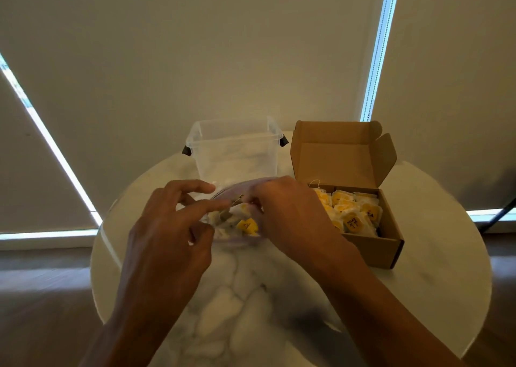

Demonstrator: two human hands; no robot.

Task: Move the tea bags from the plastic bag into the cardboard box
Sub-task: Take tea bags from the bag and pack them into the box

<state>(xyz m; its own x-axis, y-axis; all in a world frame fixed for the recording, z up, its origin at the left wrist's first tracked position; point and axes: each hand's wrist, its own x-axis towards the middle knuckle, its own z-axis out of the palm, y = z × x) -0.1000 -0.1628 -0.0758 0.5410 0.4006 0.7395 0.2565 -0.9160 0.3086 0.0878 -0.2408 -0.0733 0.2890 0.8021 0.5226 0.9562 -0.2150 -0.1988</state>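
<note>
A clear plastic bag (233, 234) with a purple zip rim lies at the middle of the round marble table (432, 269); tea bags with yellow tags (246, 225) show inside it. My left hand (170, 232) holds the bag's left edge, fingers curled at its mouth. My right hand (287, 213) reaches into the bag's mouth from the right, its fingertips hidden among the tea bags. The brown cardboard box (374, 248) stands open at the right, lid flap up, with several yellow-tagged tea bags (351, 213) in it.
A clear plastic tub (237, 148) with black side clips stands just behind the bag. Window blinds fill the background. A dark wooden floor lies around the table, and a thin dark pole (499, 213) leans at the far right.
</note>
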